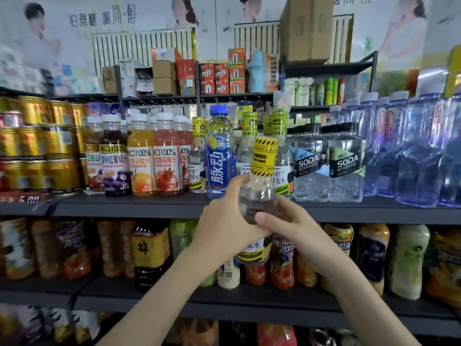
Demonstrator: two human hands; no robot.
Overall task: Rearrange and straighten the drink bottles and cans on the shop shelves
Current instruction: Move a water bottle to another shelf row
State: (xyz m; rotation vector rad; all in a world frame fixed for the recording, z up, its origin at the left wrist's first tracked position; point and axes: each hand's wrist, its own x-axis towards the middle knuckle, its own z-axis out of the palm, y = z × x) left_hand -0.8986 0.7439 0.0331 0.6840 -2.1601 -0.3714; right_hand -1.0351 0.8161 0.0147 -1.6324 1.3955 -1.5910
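Head view, left to right. Blue-labelled bottle [219,156] stands on shelf [124,208], forward of its row. Left hand [224,226] wraps held bottle [258,193] from the left; right hand [284,221] curls round its front. Both grasp it, neither nearer. It hangs just before the shelf lip, long axis near upright, yellow-striped cap tipped slightly right. Matching bottles [282,151] stand directly behind. Likely move: up and forward, left of the soda bottles [309,168].
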